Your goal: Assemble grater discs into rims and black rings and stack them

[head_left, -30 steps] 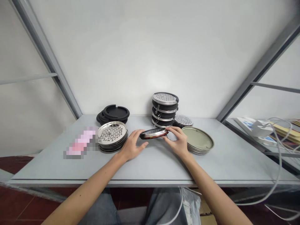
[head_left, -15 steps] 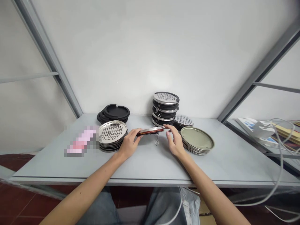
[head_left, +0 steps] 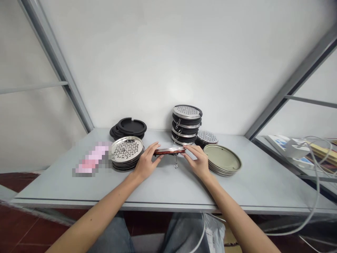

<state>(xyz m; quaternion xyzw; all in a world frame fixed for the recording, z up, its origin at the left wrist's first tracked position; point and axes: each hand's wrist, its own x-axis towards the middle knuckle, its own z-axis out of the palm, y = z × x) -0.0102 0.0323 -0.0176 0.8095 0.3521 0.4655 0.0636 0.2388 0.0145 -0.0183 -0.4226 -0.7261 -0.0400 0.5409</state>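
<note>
Above the middle of the table, a round disc is seen nearly edge-on, with a shiny metal rim, a reddish-brown band and a wire clasp hanging below. My left hand is closed on its left edge, thumb below and fingers above. The right edge is pinched by my right hand. A stack of perforated metal grater discs lies just left of my left hand. Beside my right hand sits a stack of olive-green round plates. The held disc's faces are mostly hidden.
Behind stands a tall stack of black-and-silver round assemblies with wire clasps, a shorter perforated stack beside it. Black rings are piled at back left. Grey posts flank the table; white cables hang at right.
The disc has levelled out and come slightly lower. My right hand has closed onto its right edge, thumb now underneath; my left hand keeps its hold.
</note>
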